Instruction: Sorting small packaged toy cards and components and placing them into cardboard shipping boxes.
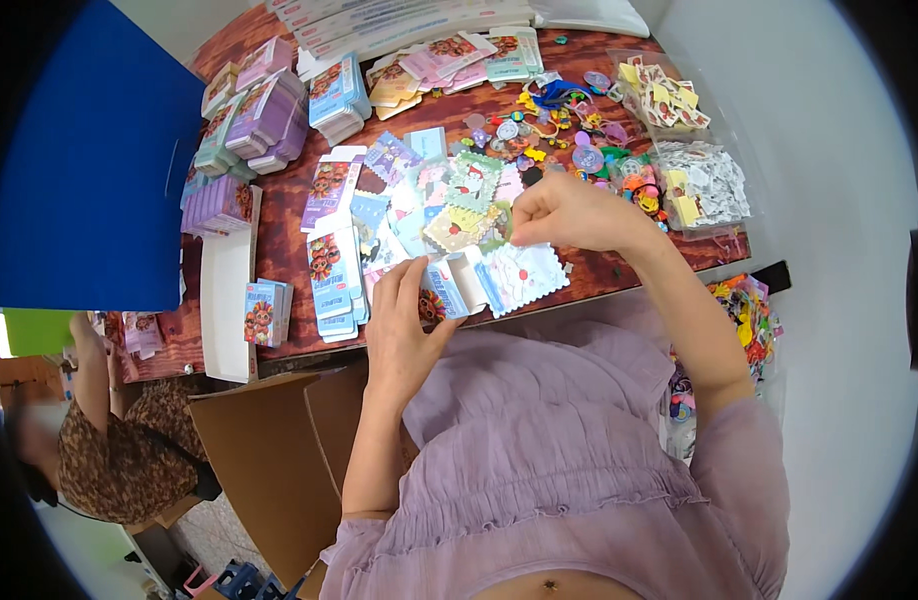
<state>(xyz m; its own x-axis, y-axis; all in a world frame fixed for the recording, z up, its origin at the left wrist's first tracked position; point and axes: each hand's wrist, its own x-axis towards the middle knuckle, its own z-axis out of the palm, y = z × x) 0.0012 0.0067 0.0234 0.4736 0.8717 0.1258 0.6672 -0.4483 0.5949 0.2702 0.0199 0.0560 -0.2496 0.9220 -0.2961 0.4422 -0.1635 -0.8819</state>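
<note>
My left hand point(401, 325) is closed around a small blue-and-white printed carton point(445, 290), thumb on its near side. The carton's right end is open and shows a white inside. Beside that end lies a white zigzag-edged packet point(525, 280) with a red print, near the table's front edge. Just above it is my right hand point(569, 212), its fingers curled together in a pinch; what they hold, if anything, is hidden. Several pastel zigzag-edged packets point(459, 228) overlap in a pile beyond both hands.
Flat unfolded cartons point(334, 270) lie left of the pile. Finished-looking boxes point(267, 312) and carton stacks point(269, 115) stand farther left. Small colourful trinkets point(539, 130) spread at the back right, by bags of paper pieces point(704, 185). A cardboard box point(269, 470) stands below; another person point(129, 450) sits left.
</note>
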